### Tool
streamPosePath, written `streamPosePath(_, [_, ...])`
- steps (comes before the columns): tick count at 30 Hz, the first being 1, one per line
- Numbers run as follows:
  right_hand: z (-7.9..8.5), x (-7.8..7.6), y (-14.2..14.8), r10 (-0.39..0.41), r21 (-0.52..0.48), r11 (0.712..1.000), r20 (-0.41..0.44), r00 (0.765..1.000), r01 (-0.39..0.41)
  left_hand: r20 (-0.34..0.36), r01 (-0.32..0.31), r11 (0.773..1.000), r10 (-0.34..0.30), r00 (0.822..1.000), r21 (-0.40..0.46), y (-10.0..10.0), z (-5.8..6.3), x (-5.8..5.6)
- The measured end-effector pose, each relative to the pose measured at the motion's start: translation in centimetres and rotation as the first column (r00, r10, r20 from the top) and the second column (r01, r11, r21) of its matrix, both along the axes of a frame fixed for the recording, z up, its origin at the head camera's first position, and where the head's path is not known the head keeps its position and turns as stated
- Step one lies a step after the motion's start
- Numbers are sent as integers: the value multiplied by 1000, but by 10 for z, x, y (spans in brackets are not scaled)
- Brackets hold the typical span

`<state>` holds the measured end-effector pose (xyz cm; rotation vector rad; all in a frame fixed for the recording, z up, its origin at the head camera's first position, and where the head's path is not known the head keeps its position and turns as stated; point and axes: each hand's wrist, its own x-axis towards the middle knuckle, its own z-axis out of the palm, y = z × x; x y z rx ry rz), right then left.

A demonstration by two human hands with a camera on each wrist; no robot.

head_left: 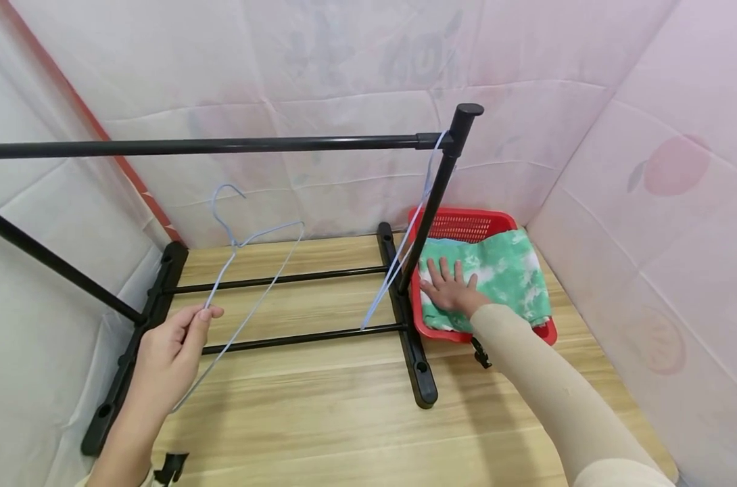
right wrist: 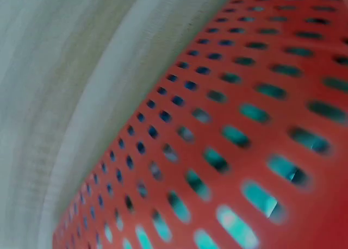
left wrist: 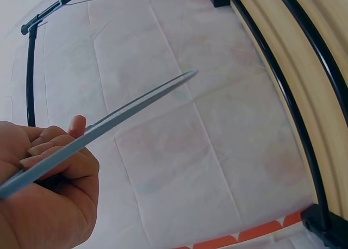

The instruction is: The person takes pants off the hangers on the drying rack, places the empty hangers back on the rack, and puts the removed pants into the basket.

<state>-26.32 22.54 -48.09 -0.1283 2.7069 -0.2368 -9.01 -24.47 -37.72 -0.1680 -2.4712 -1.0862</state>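
Note:
My left hand [head_left: 172,348] pinches a thin light-blue wire clothes hanger [head_left: 270,231] along one side between thumb and fingers. Its hook points up, below the level of the rack's top bar. From the left wrist view, the hanger [left wrist: 130,109] runs across the curled fingers of the hand [left wrist: 60,178]. My right hand [head_left: 452,292] rests with fingers spread on a folded green-and-white tie-dye cloth [head_left: 511,270]. That cloth lies in a red plastic basket [head_left: 460,223]. The right wrist view shows only the slotted basket wall [right wrist: 179,113], green cloth behind it; the hand is hidden there.
A black metal clothes rack [head_left: 253,145] stands over the wood-grain surface [head_left: 320,406]. Another blue hanger [head_left: 377,302] hangs at the bar's right end, beside the upright. The basket sits just right of the rack's foot [head_left: 423,379]. Pale sheeting [head_left: 344,67] encloses the space.

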Motion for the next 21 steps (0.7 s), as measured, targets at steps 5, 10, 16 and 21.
streamPosePath(5, [20,-1,17,47,147,988,-69,997,-37,1,3,1000,-3,1000,-2,0,0,-1])
streamPosePath(10, [30,1,43,36,240,971,-110,993,-9,10,6,1000,-6,1000,-8,-2,1,1])
streamPosePath(16, [22,2,59,106,275,958,-93,990,-77,14,5,1000,-5,1000,-10,-4,3,4])
streamPosePath(21, [19,4,59,120,266,959,-65,991,-99,19,11,1000,-11,1000,-6,-4,3,7])
